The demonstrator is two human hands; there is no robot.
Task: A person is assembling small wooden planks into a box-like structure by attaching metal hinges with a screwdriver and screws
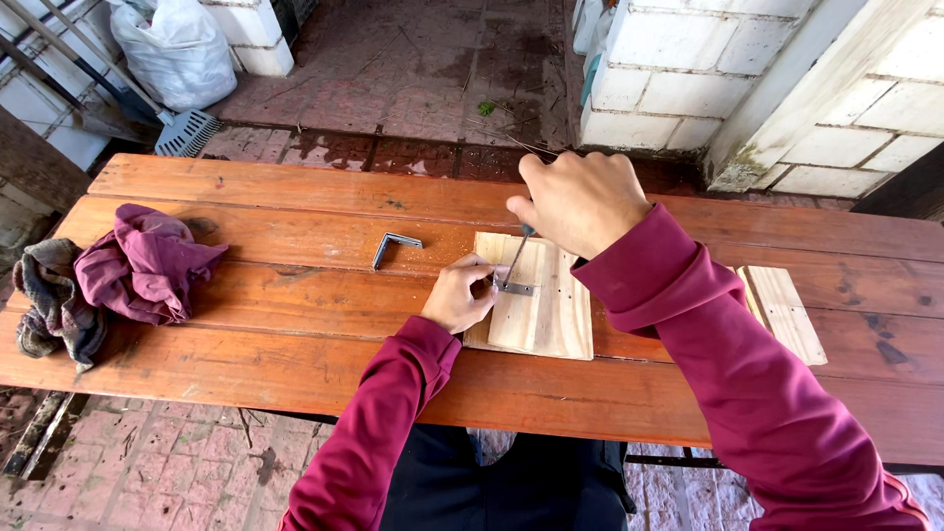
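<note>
A pale wooden board (546, 315) lies on the brown plank table (295, 344). A small metal bracket (515, 288) rests on the board's left part. My left hand (458, 295) pinches the bracket's left end and holds it against the board. My right hand (580, 202) is closed around the handle of a screwdriver (515, 258), whose shaft slants down to the bracket. A second metal angle bracket (393, 245) lies loose on the table, left of the board.
Crumpled maroon and grey cloths (118, 280) sit at the table's left end. Another pale wood piece (784, 313) lies to the right. Beyond the table are wet paving, a white block wall (688, 69) and a white sack (177, 49).
</note>
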